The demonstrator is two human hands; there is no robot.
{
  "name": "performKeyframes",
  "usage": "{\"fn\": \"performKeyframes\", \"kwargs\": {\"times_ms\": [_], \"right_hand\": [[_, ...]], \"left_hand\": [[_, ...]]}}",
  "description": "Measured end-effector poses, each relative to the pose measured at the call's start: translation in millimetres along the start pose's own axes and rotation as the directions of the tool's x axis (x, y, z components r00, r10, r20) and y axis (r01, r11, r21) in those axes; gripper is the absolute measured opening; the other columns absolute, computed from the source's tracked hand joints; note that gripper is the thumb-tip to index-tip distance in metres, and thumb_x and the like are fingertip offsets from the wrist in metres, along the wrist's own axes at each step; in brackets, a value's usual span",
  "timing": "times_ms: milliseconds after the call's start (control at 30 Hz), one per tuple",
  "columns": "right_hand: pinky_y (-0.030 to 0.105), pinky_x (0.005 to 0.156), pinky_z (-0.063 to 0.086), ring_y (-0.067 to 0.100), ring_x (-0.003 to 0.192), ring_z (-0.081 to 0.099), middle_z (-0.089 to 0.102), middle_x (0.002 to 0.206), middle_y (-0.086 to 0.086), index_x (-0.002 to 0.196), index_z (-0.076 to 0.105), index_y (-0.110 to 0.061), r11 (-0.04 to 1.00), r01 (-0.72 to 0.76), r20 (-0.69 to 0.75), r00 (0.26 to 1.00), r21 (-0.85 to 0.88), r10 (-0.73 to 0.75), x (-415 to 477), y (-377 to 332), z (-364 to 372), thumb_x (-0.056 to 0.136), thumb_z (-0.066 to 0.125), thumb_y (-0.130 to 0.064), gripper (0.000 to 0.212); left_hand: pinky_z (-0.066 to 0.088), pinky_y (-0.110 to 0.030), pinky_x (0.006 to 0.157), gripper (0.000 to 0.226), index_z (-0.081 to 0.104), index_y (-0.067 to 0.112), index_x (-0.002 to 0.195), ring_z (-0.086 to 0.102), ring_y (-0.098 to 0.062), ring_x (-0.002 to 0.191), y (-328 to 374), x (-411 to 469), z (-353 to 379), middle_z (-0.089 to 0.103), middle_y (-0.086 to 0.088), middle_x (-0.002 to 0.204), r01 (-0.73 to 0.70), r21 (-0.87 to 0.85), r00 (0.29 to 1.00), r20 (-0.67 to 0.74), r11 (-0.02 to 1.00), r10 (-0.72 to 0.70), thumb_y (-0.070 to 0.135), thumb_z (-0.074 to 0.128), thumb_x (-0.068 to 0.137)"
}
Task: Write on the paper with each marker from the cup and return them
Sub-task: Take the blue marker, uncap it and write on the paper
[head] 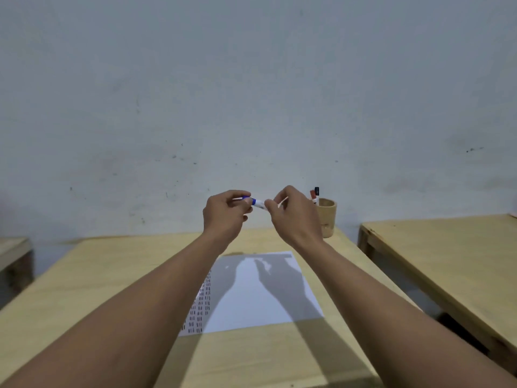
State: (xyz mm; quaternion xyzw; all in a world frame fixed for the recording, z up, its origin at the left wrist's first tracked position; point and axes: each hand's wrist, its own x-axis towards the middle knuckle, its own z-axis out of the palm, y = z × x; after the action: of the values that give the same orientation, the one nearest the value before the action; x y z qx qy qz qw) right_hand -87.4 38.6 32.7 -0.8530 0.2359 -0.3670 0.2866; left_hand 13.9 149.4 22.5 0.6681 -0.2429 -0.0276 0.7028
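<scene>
Both my hands are raised above the wooden table (117, 275), holding a blue-and-white marker (258, 203) level between them. My left hand (225, 217) pinches the blue cap end; my right hand (293, 217) grips the white barrel end. Whether the cap is seated I cannot tell. Below lies a white sheet of paper (260, 301) with columns of short dark marks along its left edge. A bamboo cup (327, 217) stands at the table's far right corner, partly behind my right hand, with a red marker (312, 195) and a black marker (317, 191) sticking out.
A second wooden table (453, 264) stands to the right across a narrow gap. Another table's corner (14, 250) shows at the far left. A pale wall rises just behind the table's far edge.
</scene>
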Motion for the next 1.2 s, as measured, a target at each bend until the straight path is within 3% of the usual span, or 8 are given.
{"fn": "performKeyframes", "kwargs": {"times_ms": [67, 167, 267, 367, 533, 833, 1000, 1200], "right_hand": [[0.028, 0.054, 0.041, 0.019, 0.057, 0.054, 0.057, 0.063, -0.004, 0.078, 0.063, -0.016, 0.956, -0.214, 0.121, 0.974, 0.2, 0.193, -11, -10, 6, 0.095, 0.058, -0.043, 0.033], [0.023, 0.047, 0.041, 0.011, 0.049, 0.048, 0.054, 0.064, -0.003, 0.094, 0.068, -0.012, 0.513, -0.604, 0.481, 0.796, 0.61, 0.367, -23, -22, 12, 0.096, 0.062, -0.045, 0.033], [0.017, 0.042, 0.044, 0.008, 0.048, 0.049, 0.055, 0.062, -0.003, 0.095, 0.069, -0.009, 0.15, -0.657, 0.581, 0.734, 0.739, 0.351, -27, -25, 24, 0.096, 0.069, -0.035, 0.026], [0.014, 0.046, 0.049, 0.008, 0.047, 0.053, 0.058, 0.061, 0.0, 0.083, 0.067, -0.007, 0.049, -0.615, 0.56, 0.745, 0.787, 0.362, -32, -31, 35, 0.096, 0.069, -0.02, 0.019], [0.016, 0.051, 0.054, 0.01, 0.047, 0.058, 0.061, 0.062, 0.004, 0.081, 0.064, -0.003, 0.07, -0.538, 0.485, 0.803, 0.84, 0.347, -37, -42, 51, 0.095, 0.064, -0.008, 0.015], [0.022, 0.052, 0.053, 0.016, 0.056, 0.051, 0.055, 0.069, 0.007, 0.086, 0.065, -0.003, 0.368, -0.558, 0.443, 0.824, 0.744, 0.354, -59, -37, 76, 0.09, 0.059, -0.006, 0.008], [0.023, 0.054, 0.056, 0.016, 0.061, 0.058, 0.059, 0.074, 0.009, 0.103, 0.068, 0.009, 0.549, -0.536, 0.442, 0.843, 0.641, 0.306, -80, -28, 92, 0.09, 0.062, -0.007, 0.021], [0.026, 0.054, 0.053, 0.017, 0.055, 0.06, 0.064, 0.068, 0.007, 0.095, 0.07, 0.003, 0.711, -0.469, 0.455, 0.86, 0.523, 0.232, -96, -18, 98, 0.091, 0.066, -0.011, 0.016]], "left_hand": [[0.062, -0.038, 0.081, 0.008, 0.076, 0.015, 0.096, 0.076, -0.018, 0.084, 1, -3, -6, 0.078, -0.009, 0.09, 0.01, -0.04, 1.0, -0.004, 0.999, -0.01, 0.012, 0.071, 0.091], [0.061, -0.038, 0.082, 0.007, 0.076, 0.016, 0.094, 0.074, -0.017, 0.085, 3, -10, -15, 0.078, -0.01, 0.094, 0.025, -0.045, 0.998, 0.054, 0.999, -0.022, 0.014, 0.07, 0.092], [0.061, -0.039, 0.085, 0.007, 0.075, 0.013, 0.094, 0.071, -0.017, 0.086, 5, -16, -26, 0.076, -0.008, 0.095, 0.052, -0.031, 0.989, 0.138, 0.998, -0.047, 0.013, 0.069, 0.094], [0.061, -0.039, 0.085, 0.009, 0.075, 0.009, 0.095, 0.07, -0.018, 0.088, 4, -18, -39, 0.075, -0.007, 0.093, 0.053, 0.018, 0.985, 0.166, 0.998, -0.055, 0.014, 0.068, 0.095], [0.063, -0.037, 0.08, 0.019, 0.075, 0.0, 0.096, 0.069, -0.019, 0.083, -1, -17, -60, 0.073, -0.01, 0.087, 0.068, 0.062, 0.993, 0.09, 0.996, -0.074, 0.018, 0.068, 0.095], [0.056, -0.038, 0.091, 0.017, 0.078, 0.017, 0.106, 0.065, -0.017, 0.082, -37, -22, -122, 0.076, -0.005, 0.097, 0.135, 0.337, 0.986, -0.136, 0.932, -0.094, 0.023, 0.072, 0.091], [0.041, -0.005, 0.065, 0.024, 0.074, 0.015, 0.118, 0.061, -0.004, 0.077, -69, -42, -143, 0.074, 0.0, 0.105, 0.196, 0.534, 0.976, -0.192, 0.822, -0.108, 0.015, 0.066, 0.095], [0.046, -0.028, 0.08, 0.03, 0.071, 0.021, 0.123, 0.066, -0.025, 0.106, -90, -53, -151, 0.073, -0.002, 0.118, 0.193, 0.765, 0.981, -0.159, 0.614, -0.11, 0.019, 0.059, 0.097]]}}
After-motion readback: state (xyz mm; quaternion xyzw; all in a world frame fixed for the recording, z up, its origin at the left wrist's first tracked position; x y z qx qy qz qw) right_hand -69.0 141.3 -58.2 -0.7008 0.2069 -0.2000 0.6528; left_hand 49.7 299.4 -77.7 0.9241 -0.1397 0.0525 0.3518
